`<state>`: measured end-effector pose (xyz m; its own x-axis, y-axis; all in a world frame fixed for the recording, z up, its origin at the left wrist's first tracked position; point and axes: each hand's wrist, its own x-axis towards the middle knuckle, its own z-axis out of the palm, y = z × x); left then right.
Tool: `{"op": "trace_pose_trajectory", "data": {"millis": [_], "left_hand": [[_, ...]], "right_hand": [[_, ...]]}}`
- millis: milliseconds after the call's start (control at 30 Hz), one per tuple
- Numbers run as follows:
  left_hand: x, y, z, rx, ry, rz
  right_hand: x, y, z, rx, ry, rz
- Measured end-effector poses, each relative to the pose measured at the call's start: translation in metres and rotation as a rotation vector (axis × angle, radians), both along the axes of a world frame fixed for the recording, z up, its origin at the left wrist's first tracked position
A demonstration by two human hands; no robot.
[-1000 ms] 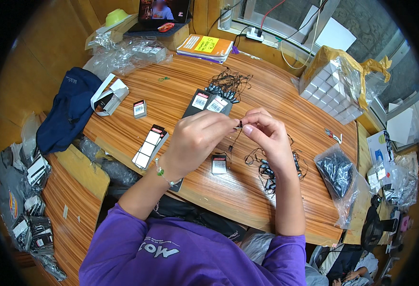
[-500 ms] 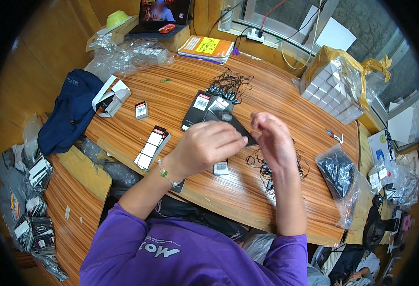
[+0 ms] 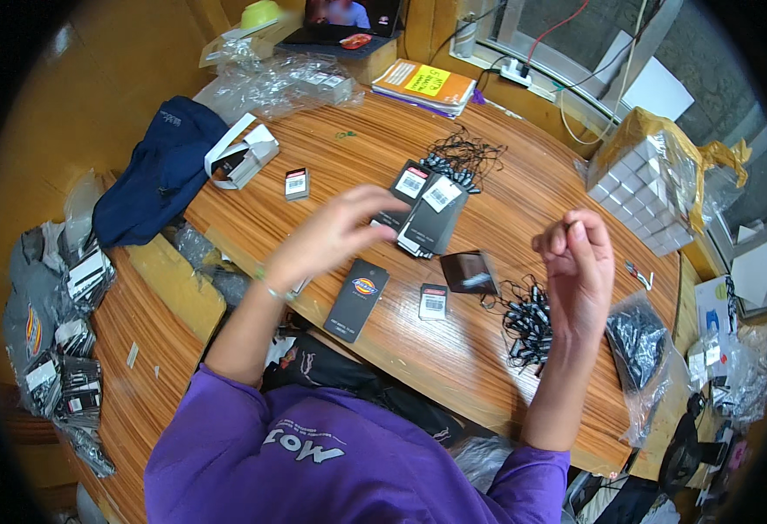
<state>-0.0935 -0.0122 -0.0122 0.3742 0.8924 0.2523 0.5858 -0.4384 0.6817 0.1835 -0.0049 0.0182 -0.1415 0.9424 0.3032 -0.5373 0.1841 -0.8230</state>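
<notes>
My left hand (image 3: pixel 335 231) is held over the table, fingers apart and nothing visible in them, its fingertips near a pile of black hang tags (image 3: pixel 431 218) with white barcode stickers. My right hand (image 3: pixel 578 266) is raised with thumb and fingers pinched together; what they hold, if anything, is too small to make out. Below and left of it is a dark, glossy tag (image 3: pixel 469 272), slightly blurred. A bunch of black cord loops (image 3: pixel 527 323) lies under my right hand. Nearer me are a black tag with an oval logo (image 3: pixel 357 299) and a small barcode-label stack (image 3: pixel 433 301).
More black cords (image 3: pixel 466 157) lie beyond the tag pile. A white open box (image 3: pixel 242 153) and a small label stack (image 3: pixel 297 183) are at left. To the right stand a wrapped block of white boxes (image 3: pixel 645 183) and a plastic bag of black items (image 3: pixel 636 345). Notebooks (image 3: pixel 423 87) lie behind.
My hands have moved apart, the left leftward and the right rightward. The dark tag that was between them is now apart from both. The whole view has shifted slightly.
</notes>
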Motion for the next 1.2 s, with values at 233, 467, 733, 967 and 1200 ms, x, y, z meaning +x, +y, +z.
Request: {"op": "trace_pose_trajectory", "data": {"millis": [233, 467, 733, 967, 1200], "left_hand": [[-0.099, 0.010, -0.053, -0.427, -0.018, 0.151], [-0.081, -0.007, -0.039, -0.223, -0.022, 0.304], [0.005, -0.014, 0.022, -0.260, -0.549, 0.210], [0.079, -0.010, 0.025, -0.070, -0.525, 0.135], [0.092, -0.014, 0.026, 0.004, -0.518, 0.042]], "right_hand": [[0.018, 0.002, 0.010, 0.069, -0.118, -0.072], [0.019, 0.002, 0.013, -0.014, -0.135, -0.016], [-0.010, -0.008, 0.007, 0.048, -0.520, -0.041], [-0.030, -0.010, -0.010, 0.279, -0.642, -0.309], [-0.030, -0.012, -0.009, 0.363, -0.678, -0.393]]}}
